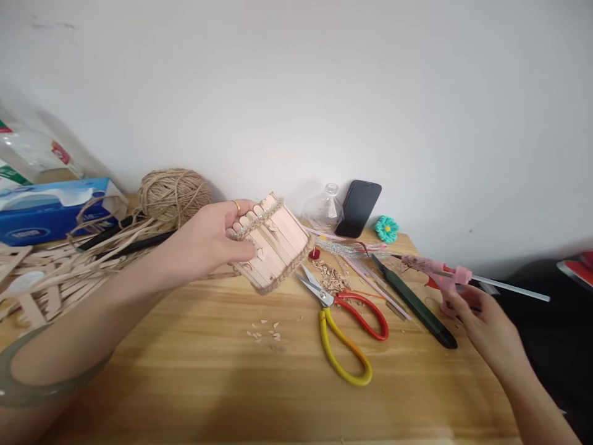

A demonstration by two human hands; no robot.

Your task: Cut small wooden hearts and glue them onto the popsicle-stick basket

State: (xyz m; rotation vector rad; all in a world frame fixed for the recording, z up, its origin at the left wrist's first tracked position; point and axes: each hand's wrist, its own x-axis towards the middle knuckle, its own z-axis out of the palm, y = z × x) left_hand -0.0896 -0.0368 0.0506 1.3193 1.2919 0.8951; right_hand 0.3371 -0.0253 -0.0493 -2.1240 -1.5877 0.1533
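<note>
The left hand pinches one end of the panel, likely keeping its face visible. The right hand grips the glue gun by its handle.

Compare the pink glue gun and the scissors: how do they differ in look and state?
The glue gun is mostly pink; the scissors have one red and one yellow handle. The glue gun is held in the right hand, while the scissors lie on the table, blades apart. Both are hand tools.
</note>
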